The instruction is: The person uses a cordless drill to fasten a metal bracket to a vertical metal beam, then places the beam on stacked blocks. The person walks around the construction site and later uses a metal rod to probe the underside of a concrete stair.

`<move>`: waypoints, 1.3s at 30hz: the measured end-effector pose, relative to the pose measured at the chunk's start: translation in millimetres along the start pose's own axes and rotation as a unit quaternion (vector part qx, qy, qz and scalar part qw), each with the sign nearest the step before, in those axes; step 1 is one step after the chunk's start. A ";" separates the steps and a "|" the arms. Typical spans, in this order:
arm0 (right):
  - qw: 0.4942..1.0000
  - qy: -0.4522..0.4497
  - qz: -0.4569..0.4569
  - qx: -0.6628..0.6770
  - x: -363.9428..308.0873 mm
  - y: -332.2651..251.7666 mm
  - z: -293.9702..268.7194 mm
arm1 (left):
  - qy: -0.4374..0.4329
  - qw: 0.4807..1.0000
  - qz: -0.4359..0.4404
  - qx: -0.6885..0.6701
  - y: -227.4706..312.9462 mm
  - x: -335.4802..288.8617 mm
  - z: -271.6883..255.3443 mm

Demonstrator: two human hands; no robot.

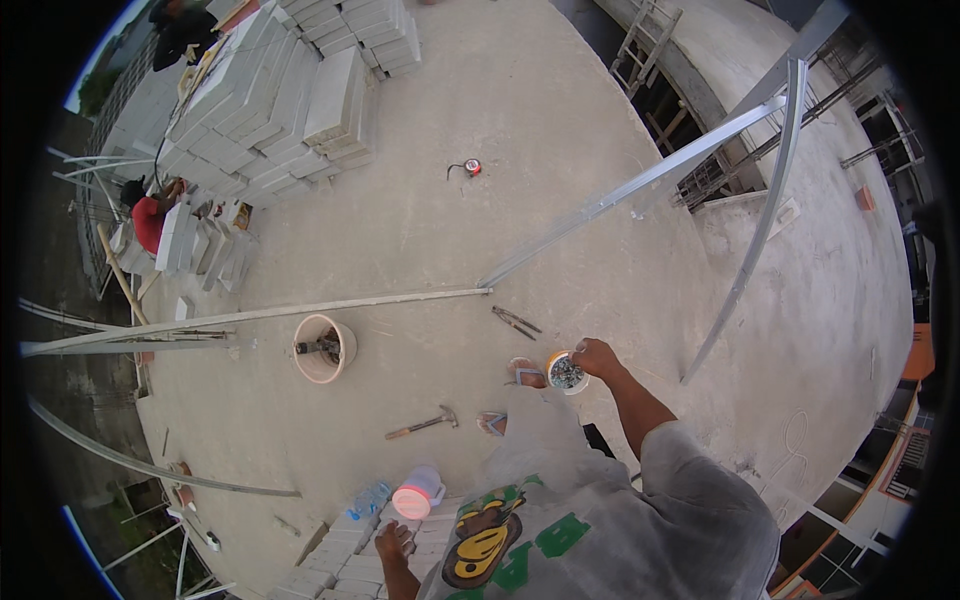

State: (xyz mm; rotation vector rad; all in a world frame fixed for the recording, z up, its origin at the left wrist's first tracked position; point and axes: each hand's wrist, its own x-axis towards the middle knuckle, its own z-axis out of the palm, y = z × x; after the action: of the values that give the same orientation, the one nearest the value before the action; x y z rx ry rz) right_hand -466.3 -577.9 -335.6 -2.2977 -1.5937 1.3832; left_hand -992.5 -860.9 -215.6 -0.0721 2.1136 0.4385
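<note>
Round white tub with orange rim (552, 379), containing small grey metal fasteners (567, 374): on pale concrete floor (420, 230), beside a sandalled foot (527, 373).
Right hand (597, 358): fingers curled at tub's edge; whether its grip holds anything, cannot tell.
Left hand (394, 541): grip slack, fingers parted, near pink-lidded lavender jug (418, 493).
Wooden-handled claw hammer (424, 424): on floor.

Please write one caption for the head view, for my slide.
Right hand at a tub of small grey pieces, with pincers and a hammer lying nearby.
</note>
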 end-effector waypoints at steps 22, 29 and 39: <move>0.985 -0.110 -0.044 -0.129 52.3 -95.5 -25.8 | -0.004 0.961 0.027 -0.276 -51.7 93.7 53.5; 0.965 -0.168 -0.112 -0.168 47.8 -185.6 59.5 | 0.020 0.927 -0.003 -0.374 -97.9 99.6 33.4; 0.876 -0.215 -0.284 -0.324 30.6 -249.4 189.0 | 0.054 0.912 -0.063 -0.401 -174.6 107.4 -5.6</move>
State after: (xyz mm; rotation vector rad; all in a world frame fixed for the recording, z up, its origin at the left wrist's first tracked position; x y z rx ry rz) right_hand -774.5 -518.0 -352.9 -1.4923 -2.9337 1.3830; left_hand -1018.2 -1013.2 -350.5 -0.7132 1.8841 1.2196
